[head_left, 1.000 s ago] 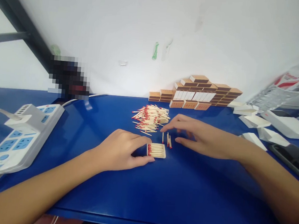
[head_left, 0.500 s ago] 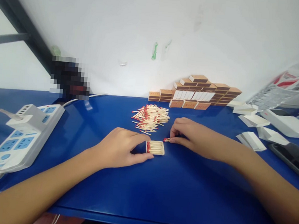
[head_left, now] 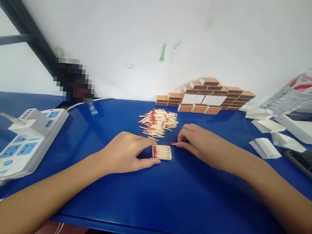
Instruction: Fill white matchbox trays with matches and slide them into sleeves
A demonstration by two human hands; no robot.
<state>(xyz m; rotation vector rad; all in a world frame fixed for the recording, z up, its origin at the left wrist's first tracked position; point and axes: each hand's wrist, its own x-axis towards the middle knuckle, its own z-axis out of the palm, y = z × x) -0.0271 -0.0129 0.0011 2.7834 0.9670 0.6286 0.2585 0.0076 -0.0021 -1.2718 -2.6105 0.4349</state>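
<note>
My right grip [head_left: 201, 142] is pinched together, thumb against finger, and between the tips it has hold of a few matches [head_left: 173, 144]; their red heads point to the left, and how many they are I cannot tell exactly; the other fingers of this hand are curled inward. My left grip [head_left: 127, 152] is spread just so wide as the small tray [head_left: 170, 153] needs; finger and thumb are at its left end, one on the far side and one on the near side, and so it is held on the blue counter [head_left: 165, 198]. The tray lies between my two hands, near to the pinched matches but apart from them; inside it there are matches in a row (all the heads which I see are to the left).

Just beyond the tray lies a loose pile of matches [head_left: 159, 121], with heads in different directions; farther, by the white wall [head_left: 120, 26], stands a stack of matchboxes [head_left: 213, 89], stepped to a peak. To the right are folded white papers [head_left: 265, 147], a white box [head_left: 307, 133] and a dark phone-like object [head_left: 307, 165]; far to the left lies a power strip [head_left: 59, 116] with a white plug [head_left: 32, 123] in it.
</note>
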